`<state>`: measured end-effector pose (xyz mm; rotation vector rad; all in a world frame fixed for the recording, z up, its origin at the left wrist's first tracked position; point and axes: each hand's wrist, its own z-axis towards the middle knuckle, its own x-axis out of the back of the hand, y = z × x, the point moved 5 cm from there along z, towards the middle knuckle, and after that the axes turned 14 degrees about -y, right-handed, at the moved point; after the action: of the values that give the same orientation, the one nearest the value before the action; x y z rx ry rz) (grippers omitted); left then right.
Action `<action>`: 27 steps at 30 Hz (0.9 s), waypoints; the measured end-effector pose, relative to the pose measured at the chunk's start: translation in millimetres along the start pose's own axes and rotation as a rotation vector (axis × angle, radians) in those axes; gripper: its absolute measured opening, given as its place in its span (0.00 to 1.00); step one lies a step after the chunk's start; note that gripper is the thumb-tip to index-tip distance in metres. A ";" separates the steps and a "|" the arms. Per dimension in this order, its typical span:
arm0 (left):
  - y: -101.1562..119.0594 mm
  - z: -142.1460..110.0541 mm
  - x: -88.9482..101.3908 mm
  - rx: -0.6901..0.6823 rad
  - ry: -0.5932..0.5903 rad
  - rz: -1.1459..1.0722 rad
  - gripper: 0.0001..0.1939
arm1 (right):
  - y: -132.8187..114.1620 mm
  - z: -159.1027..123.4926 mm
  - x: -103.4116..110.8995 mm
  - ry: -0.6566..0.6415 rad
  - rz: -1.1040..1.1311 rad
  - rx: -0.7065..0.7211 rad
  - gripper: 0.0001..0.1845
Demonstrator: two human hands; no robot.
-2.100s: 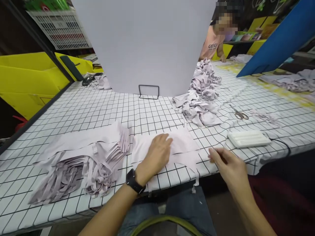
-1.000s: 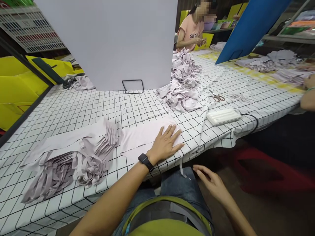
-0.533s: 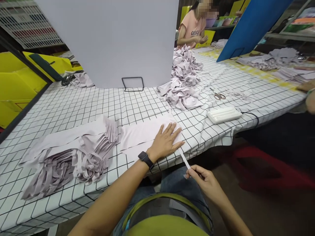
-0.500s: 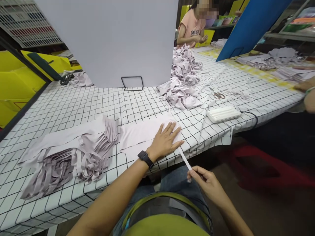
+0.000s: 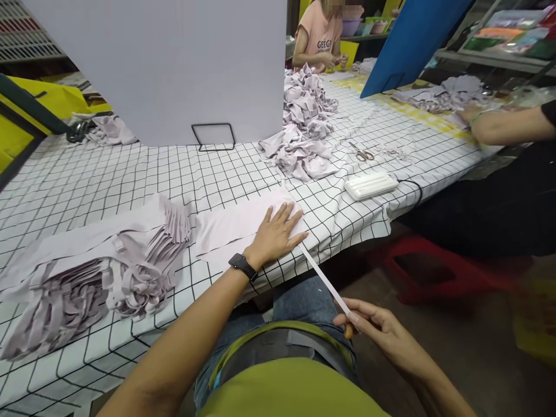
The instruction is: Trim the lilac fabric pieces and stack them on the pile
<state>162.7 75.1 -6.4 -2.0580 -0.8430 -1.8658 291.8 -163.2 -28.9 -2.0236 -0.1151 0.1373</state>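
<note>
My left hand [image 5: 279, 231] lies flat with spread fingers on a pale pink fabric piece [image 5: 226, 229] near the table's front edge. From under that hand a narrow fabric strap [image 5: 321, 275] runs taut down over the edge. My right hand [image 5: 369, 324] pinches its far end between thumb and fingers, in front of my lap. A small orange-brown bit shows below those fingers, and I cannot make out what it is. Left of the piece lies a layered stack of similar fabric pieces [image 5: 99, 231], their straps bunched at the front.
Behind the hands are a crumpled fabric heap [image 5: 299, 153], scissors [image 5: 364, 155] and a white corded box [image 5: 371, 185]. A large pale board [image 5: 174, 69] and a blue board [image 5: 408, 46] stand on the checked table [image 5: 243, 174]. One co-worker [image 5: 319, 35] is at the back; another's arm [image 5: 508, 127] reaches in from the right.
My right hand has slid farther down and away along the strap, so a longer length shows stretched. My left hand stays pressed on the fabric. The view has shifted slightly right.
</note>
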 end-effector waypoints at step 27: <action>33.0 -47.9 36.8 -0.210 0.341 -0.386 0.16 | -52.7 35.9 8.9 0.107 0.410 0.110 0.23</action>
<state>142.1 32.2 43.3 -1.6890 -1.0424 -2.5161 294.2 -106.9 2.3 -1.9176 0.3698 0.2860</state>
